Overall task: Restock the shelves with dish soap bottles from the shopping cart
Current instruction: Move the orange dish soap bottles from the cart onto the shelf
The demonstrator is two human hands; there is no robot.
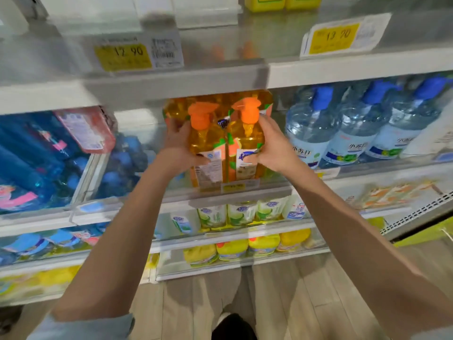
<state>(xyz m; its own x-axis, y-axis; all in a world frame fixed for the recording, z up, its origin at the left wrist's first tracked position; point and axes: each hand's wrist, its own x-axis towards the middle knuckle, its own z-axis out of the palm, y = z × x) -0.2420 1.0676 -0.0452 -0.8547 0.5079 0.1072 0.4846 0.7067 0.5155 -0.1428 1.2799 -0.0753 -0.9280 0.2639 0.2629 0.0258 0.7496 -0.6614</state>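
Note:
Two orange dish soap bottles with orange pump tops stand side by side at the front of the middle shelf (355, 173). My left hand (180, 146) grips the left bottle (206, 138) from its left side. Around the right bottle (247, 143), my right hand (269, 146) curls from the right, thumb on its label. More orange bottles (176, 109) sit behind them, deeper on the shelf. The shopping cart is out of view.
Clear blue-capped bottles (316, 133) fill the shelf to the right, blue packs (31, 163) to the left. Above, a shelf edge carries yellow price tags (122, 56). Lower shelves hold green-label (240, 213) and yellow bottles (231, 249). Wood floor lies below.

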